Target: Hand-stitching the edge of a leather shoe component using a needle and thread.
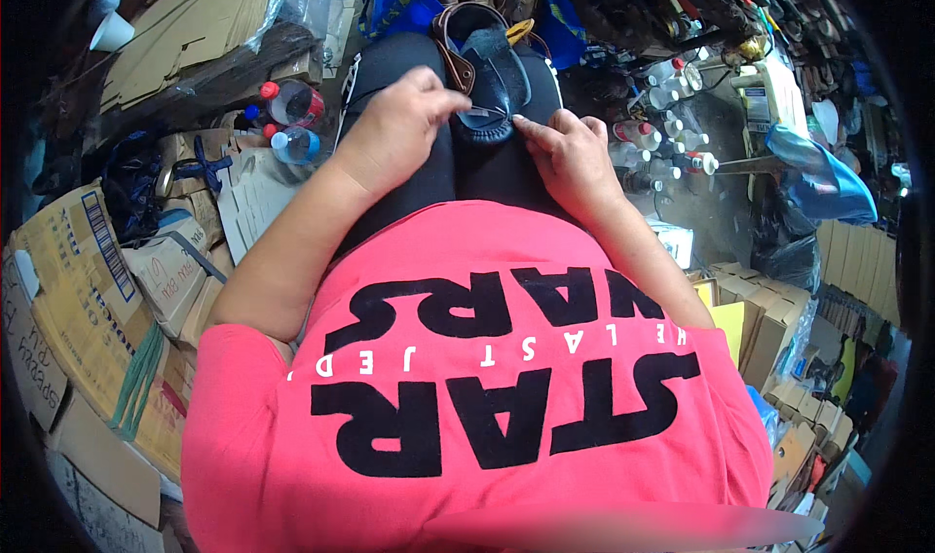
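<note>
Across my thighs rests an unfinished shoe point(521, 78) with its toe toward me, a dark underside, and a puckered edge round the toe. A brown leather piece with eyelets point(454, 58) loops off its far left side, and a tan flap sticks out behind. My left hand point(409, 115) is closed in a pinch just left of the toe; what it holds is too small to make out. My right hand point(577, 154) has thumb and forefinger closed at the toe's right edge. Thin pale lines, perhaps thread, cross the toe between both hands.
Plastic bottles point(292, 105) stand to my left, and several more bottles point(662, 129) to my right. Cardboard boxes point(83, 271) pile up at the left. A blue bag point(397, 3) and brown shoes lie beyond my knees. A blue plastic sheet point(828, 178) hangs at the right.
</note>
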Motion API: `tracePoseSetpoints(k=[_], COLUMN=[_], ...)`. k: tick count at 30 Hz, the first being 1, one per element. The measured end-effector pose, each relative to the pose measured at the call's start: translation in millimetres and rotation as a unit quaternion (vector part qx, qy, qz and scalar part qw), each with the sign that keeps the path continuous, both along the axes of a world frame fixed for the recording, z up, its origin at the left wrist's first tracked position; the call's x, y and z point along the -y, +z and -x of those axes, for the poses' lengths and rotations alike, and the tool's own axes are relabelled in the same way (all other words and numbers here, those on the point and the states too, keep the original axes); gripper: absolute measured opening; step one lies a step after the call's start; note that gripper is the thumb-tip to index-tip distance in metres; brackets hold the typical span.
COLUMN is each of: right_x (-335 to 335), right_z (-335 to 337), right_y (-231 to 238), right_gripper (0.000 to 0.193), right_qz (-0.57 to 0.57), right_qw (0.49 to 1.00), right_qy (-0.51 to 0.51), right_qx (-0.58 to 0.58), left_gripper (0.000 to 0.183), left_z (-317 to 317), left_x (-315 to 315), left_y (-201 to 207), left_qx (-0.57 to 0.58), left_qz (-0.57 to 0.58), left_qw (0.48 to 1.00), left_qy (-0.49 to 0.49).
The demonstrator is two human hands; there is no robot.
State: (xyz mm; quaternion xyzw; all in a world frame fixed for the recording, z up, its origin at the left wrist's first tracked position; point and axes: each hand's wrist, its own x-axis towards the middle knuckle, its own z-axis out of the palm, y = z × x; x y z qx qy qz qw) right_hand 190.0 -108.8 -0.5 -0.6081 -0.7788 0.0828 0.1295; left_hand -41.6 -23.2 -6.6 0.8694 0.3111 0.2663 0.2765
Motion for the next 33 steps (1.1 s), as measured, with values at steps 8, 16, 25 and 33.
tracePoseSetpoints(k=[8, 16, 25, 33], right_x=[-20.7, -46.9, -53.0, -53.6], right_z=[-29.2, -44.5, -45.7, -45.6], right_y=[-18.3, -17.2, -11.8, -10.2], right_gripper=[0.029, 0.027, 0.03, 0.026], right_qz=[0.14, 0.161, 0.242, 0.244], right_qw=[0.942, 0.96, 0.932, 0.932], right_qy=[-0.006, 0.051, 0.05, 0.054], right_qx=[-0.305, -0.221, -0.265, -0.263], left_gripper=[0.014, 0.018, 0.017, 0.016], left_z=[-15.3, -20.3, -19.1, -18.1], left_x=[-7.3, -17.0, -19.8, -20.4], left_y=[-13.5, -20.7, -22.4, -21.6], left_qx=[-0.046, -0.058, -0.063, -0.066], left_qz=[-0.113, -0.076, -0.08, -0.07], left_qw=[0.992, 0.995, 0.995, 0.995], left_qy=[0.038, 0.004, 0.0, -0.01])
